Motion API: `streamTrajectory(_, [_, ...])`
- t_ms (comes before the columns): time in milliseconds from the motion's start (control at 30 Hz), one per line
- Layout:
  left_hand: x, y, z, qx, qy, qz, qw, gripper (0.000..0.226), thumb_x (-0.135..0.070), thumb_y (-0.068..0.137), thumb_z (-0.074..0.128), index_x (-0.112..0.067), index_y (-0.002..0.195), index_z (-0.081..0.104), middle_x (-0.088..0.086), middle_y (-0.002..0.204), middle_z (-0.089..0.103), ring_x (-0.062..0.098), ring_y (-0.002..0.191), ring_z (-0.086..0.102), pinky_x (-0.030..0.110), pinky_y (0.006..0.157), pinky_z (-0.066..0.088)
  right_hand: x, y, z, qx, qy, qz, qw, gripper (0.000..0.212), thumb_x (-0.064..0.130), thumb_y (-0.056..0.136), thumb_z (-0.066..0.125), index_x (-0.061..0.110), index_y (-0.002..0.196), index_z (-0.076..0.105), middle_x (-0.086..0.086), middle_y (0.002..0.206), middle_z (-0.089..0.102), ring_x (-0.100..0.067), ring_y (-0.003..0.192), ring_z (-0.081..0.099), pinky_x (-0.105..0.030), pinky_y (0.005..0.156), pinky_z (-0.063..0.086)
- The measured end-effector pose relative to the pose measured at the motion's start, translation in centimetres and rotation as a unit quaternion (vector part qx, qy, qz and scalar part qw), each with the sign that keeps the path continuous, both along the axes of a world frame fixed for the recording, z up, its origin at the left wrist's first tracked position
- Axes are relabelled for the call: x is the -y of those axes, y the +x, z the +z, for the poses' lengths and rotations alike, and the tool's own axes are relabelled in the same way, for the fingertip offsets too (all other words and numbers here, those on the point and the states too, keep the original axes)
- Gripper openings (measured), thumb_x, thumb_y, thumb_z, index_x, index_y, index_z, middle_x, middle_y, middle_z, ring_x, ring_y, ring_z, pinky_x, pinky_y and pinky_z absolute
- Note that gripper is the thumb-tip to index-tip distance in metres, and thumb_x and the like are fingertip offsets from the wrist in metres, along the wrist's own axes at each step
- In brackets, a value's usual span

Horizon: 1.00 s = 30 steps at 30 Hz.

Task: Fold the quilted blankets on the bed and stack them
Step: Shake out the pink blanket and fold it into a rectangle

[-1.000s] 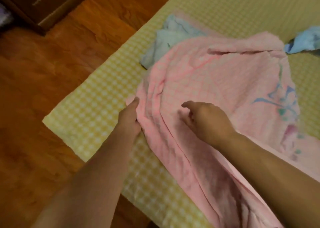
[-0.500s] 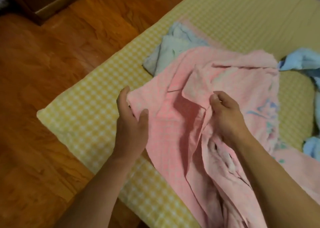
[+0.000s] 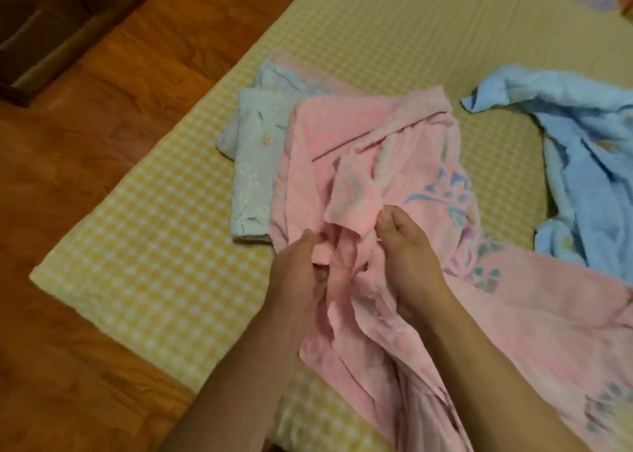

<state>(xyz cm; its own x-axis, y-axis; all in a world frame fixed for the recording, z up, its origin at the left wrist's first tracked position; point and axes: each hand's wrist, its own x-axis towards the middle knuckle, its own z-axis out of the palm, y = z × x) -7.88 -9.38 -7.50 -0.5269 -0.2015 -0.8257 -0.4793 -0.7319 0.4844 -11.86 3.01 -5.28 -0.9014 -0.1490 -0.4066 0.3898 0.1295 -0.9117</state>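
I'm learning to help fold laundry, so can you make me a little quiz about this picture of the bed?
1. True or false: both hands are holding the pink blanket.
2. Which blanket already lies folded on the bed? A) the pale green flowered one B) the bright blue one C) the pink one
3. Fill the gap: the bright blue blanket lies crumpled to the ____ of the pink one.

Key
1. True: the left hand and the right hand both grip pink cloth.
2. A
3. right
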Motion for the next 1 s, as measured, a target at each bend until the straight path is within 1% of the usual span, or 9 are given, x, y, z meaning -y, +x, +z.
streamTrajectory(133, [-0.2,0.4,-0.2,-0.091,0.017,0.001,0.996,0.048,-0.053,0.095,0.062,-0.009,0.108,0.078,0.015,0.114,0.074,0.030,0.110,0.071,0.052,0.104,0.050,-0.3,0.9,-1.4,-0.051,0.162,0.133,0.976,0.032,0.023,0.105,0.048,0.003,0.079,0.050,-0.003,0.070,0.052,-0.010,0.066,0.045,-0.034,0.068,0.040])
streamTrajectory(200, [0.0,0.5,-0.2,-0.116,-0.145,-0.046,0.982,0.034,-0.042,0.097,0.064,-0.012,0.085,0.075,0.003,0.089,0.074,0.017,0.088,0.069,0.044,0.089,0.055,-0.4,1.0,-2.2,-0.069,0.236,0.141,0.959,0.027,0.025,0.103,0.051,0.009,0.082,0.057,0.000,0.071,0.060,-0.012,0.068,0.052,-0.035,0.069,0.043])
streamTrajectory(300, [0.9,1.3,-0.1,-0.136,-0.478,-0.129,0.858,0.034,-0.031,0.100,0.060,-0.014,0.071,0.063,0.000,0.062,0.058,0.012,0.063,0.051,0.035,0.064,0.044,-0.4,1.3,-1.1,-0.112,0.292,0.086,0.946,0.009,0.035,0.097,0.058,0.030,0.103,0.062,0.013,0.085,0.065,-0.006,0.072,0.060,-0.026,0.071,0.046])
streamTrajectory(433, [2.5,2.9,0.9,-0.234,-0.679,-0.264,0.644,0.018,-0.022,0.098,0.058,-0.013,0.088,0.069,0.002,0.073,0.061,0.025,0.076,0.054,0.036,0.068,0.046,0.8,1.9,1.9,-0.119,0.177,0.140,0.967,0.014,0.039,0.095,0.062,0.037,0.107,0.068,0.019,0.096,0.071,0.004,0.084,0.064,-0.013,0.076,0.046])
streamTrajectory(467, [2.8,3.2,1.1,-0.267,-0.675,-0.285,0.626,0.011,-0.016,0.096,0.059,-0.013,0.097,0.069,0.002,0.083,0.064,0.024,0.082,0.056,0.033,0.073,0.048,1.3,2.1,2.4,-0.087,0.136,0.173,0.972,0.013,0.039,0.095,0.062,0.035,0.103,0.071,0.018,0.095,0.073,0.005,0.088,0.066,-0.013,0.077,0.047])
streamTrajectory(667, [2.9,4.2,2.1,-0.287,-0.389,-0.304,0.821,0.044,-0.017,0.098,0.054,-0.033,0.137,0.041,0.001,0.130,0.061,0.019,0.118,0.063,0.043,0.092,0.056,2.9,3.6,2.2,0.021,0.004,0.090,0.996,0.013,0.022,0.097,0.063,0.019,0.098,0.075,-0.004,0.085,0.076,-0.026,0.079,0.072,-0.040,0.068,0.057])
streamTrajectory(733, [3.1,4.2,2.1,-0.272,-0.404,-0.298,0.821,0.044,-0.012,0.101,0.053,-0.030,0.141,0.043,-0.004,0.131,0.061,0.012,0.117,0.063,0.038,0.095,0.055,2.9,3.9,1.8,0.040,-0.012,0.076,0.996,0.016,0.020,0.099,0.060,0.016,0.105,0.074,-0.011,0.091,0.076,-0.030,0.086,0.073,-0.044,0.076,0.058])
streamTrajectory(867, [3.9,4.1,2.1,-0.187,-0.486,-0.211,0.827,0.016,-0.017,0.102,0.058,-0.024,0.114,0.064,-0.012,0.083,0.066,0.002,0.073,0.065,0.019,0.064,0.050,2.8,3.9,1.4,0.068,0.022,0.063,0.995,0.020,0.011,0.100,0.055,0.013,0.108,0.074,-0.003,0.087,0.077,-0.012,0.073,0.071,-0.020,0.063,0.054])
streamTrajectory(1000, [6.7,4.7,2.0,-0.087,-0.538,-0.137,0.827,0.031,-0.021,0.101,0.061,-0.026,0.131,0.057,-0.014,0.079,0.061,0.003,0.077,0.060,0.016,0.068,0.046,1.6,3.0,1.0,0.031,0.160,-0.035,0.986,0.035,0.023,0.096,0.063,0.016,0.062,0.058,0.010,0.053,0.051,-0.004,0.047,0.042,-0.023,0.053,0.035])
